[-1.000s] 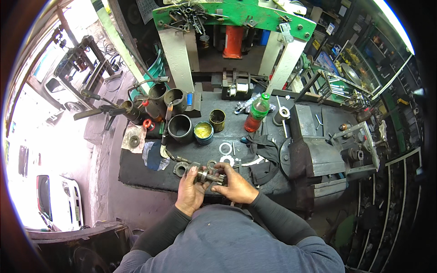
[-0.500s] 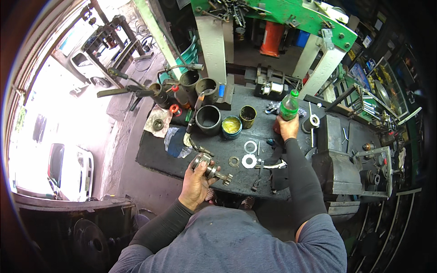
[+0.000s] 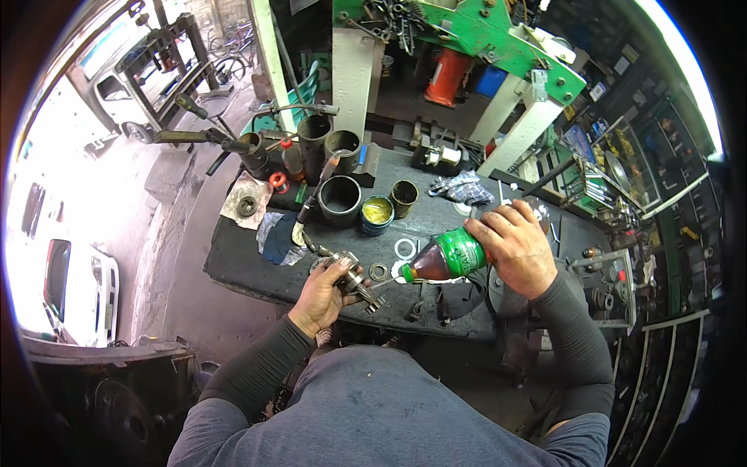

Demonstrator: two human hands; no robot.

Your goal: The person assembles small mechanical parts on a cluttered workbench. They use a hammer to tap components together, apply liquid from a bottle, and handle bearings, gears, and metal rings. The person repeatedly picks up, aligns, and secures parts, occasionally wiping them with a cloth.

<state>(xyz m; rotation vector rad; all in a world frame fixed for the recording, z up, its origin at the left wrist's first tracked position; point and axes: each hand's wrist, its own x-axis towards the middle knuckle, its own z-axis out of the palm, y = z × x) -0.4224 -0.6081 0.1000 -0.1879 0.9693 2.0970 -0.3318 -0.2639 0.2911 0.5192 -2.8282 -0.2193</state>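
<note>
My left hand (image 3: 317, 300) is closed around a metal gear shaft (image 3: 359, 288), with a toothed gear at the hand and a small pinion at the lower right end. The shaft is held above the bench's near edge. My right hand (image 3: 520, 249) grips a plastic bottle (image 3: 443, 258) with a green label and green cap, holding dark reddish liquid. The bottle is tipped nearly on its side. Its thin spout points left and down toward the gear shaft. Under the bottle's neck, a white notched ring is partly hidden. A flat pale ring (image 3: 405, 249) and a brass-coloured ring (image 3: 378, 272) lie nearby.
On the dark workbench (image 3: 257, 253) stand a tin of yellow grease (image 3: 377, 228), a smaller tin (image 3: 404, 208) and several dark metal cylinders. A crumpled rag (image 3: 461, 188) lies further back. A green steel frame (image 3: 467, 27) rises behind the bench.
My right hand has lifted the bottle off the back of the bench, brought it nearer and tipped it leftward toward the gear shaft. My left hand still holds the shaft. The view has shifted slightly.
</note>
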